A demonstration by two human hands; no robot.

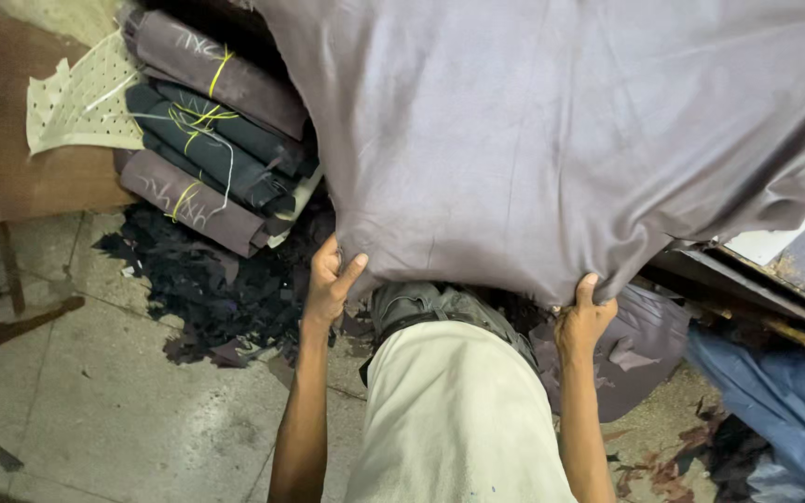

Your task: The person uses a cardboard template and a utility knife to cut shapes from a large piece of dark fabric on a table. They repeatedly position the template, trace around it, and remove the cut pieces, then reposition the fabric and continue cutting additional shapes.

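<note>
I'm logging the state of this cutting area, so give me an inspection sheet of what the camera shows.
Surface: worktable edge at right, mostly covered by the hide.
Job's things: large purple-brown leather hide, draped over the table.
Clutter: tied leather rolls; perforated cream sheet; dark leather scraps on the floor.
Grippers: left hand and right hand each grip the hide's lower edge.
Cables: nothing seen.
Surroundings: stained concrete floor; blue cloth at lower right.

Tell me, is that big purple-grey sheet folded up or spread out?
Spread out: the sheet lies wide and flat, its near edge gripped by the left hand and right hand.
</note>
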